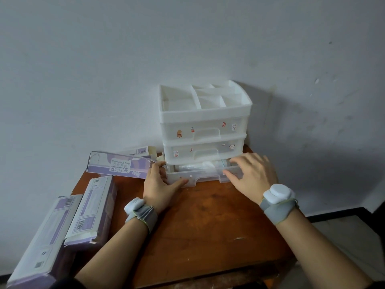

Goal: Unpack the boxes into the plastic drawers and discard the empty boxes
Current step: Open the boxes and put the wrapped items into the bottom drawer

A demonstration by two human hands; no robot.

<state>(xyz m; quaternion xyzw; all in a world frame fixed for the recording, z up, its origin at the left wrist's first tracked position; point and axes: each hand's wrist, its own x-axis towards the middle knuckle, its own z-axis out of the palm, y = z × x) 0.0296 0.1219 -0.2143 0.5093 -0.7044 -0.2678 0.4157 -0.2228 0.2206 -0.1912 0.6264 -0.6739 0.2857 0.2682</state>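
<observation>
Nearest me, two purple-and-white boxes hang over the left edge of the wooden table [208, 226]: the long box [43, 240] lies at the near left corner, and a shorter box [93, 209] leans against its far side with one end flap loose. My wrists come in over the near edge, each wearing a grey band with a white module.

My left hand [160, 184] lies flat and open against the left front corner of the bottom drawer [204, 176], fingers spread along its face, closed on nothing. My right hand [250, 174] rests on the drawer's right front rim, fingers loosely extended over the edge; it is pressing rather than gripping, as far as I can see. The drawer stands pulled partly out, and clear plastic bags [204, 165] lie inside it.

Just beyond my left hand, a third box [120, 164] marked "Compact bag" lies near the left edge, its end touching the drawer unit [205, 130]. Behind it a smaller box [141, 151] shows a barcode. The white unit stands at the far edge against the wall, its two upper drawers closed and its top tray divided into compartments.
</observation>
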